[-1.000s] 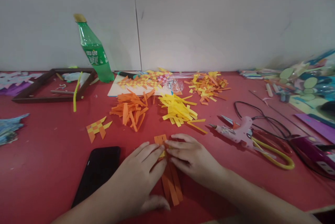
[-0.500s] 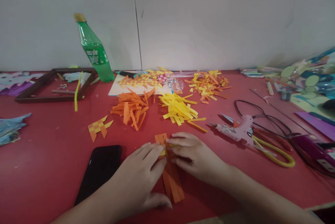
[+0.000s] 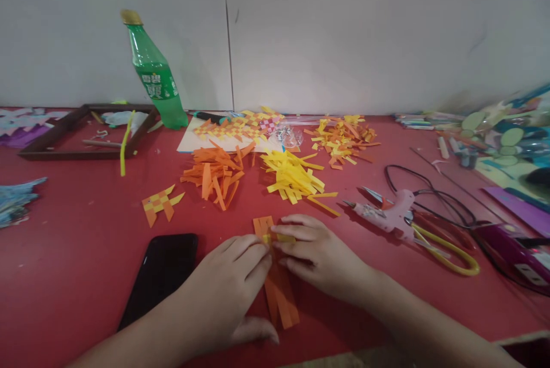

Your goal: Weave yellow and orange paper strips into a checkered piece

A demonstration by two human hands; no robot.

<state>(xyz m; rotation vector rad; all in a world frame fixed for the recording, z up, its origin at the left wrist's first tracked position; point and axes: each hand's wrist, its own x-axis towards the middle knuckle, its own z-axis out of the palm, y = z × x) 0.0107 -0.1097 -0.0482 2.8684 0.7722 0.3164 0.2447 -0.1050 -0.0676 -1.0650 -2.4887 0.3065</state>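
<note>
Several orange paper strips (image 3: 280, 299) lie side by side on the red table (image 3: 77, 253) in front of me. My left hand (image 3: 227, 293) lies flat on them with fingers stretched out. My right hand (image 3: 315, 256) meets it from the right, its fingertips pressing a yellow strip (image 3: 281, 238) across the orange ones. Further back are a loose heap of orange strips (image 3: 215, 176) and a heap of yellow strips (image 3: 292, 176). A small woven orange-and-yellow piece (image 3: 160, 205) rests to the left.
A black phone (image 3: 161, 276) lies by my left wrist. A pink glue gun (image 3: 389, 216), yellow-handled scissors (image 3: 447, 253) and black cables sit to the right. At the back are a green bottle (image 3: 154, 78), a brown frame (image 3: 81, 139), woven sheets (image 3: 234, 130) and mixed scraps (image 3: 341, 140).
The view has shifted slightly. My hands have stayed on the orange strips, and more of the yellow strip shows under my right fingertips.
</note>
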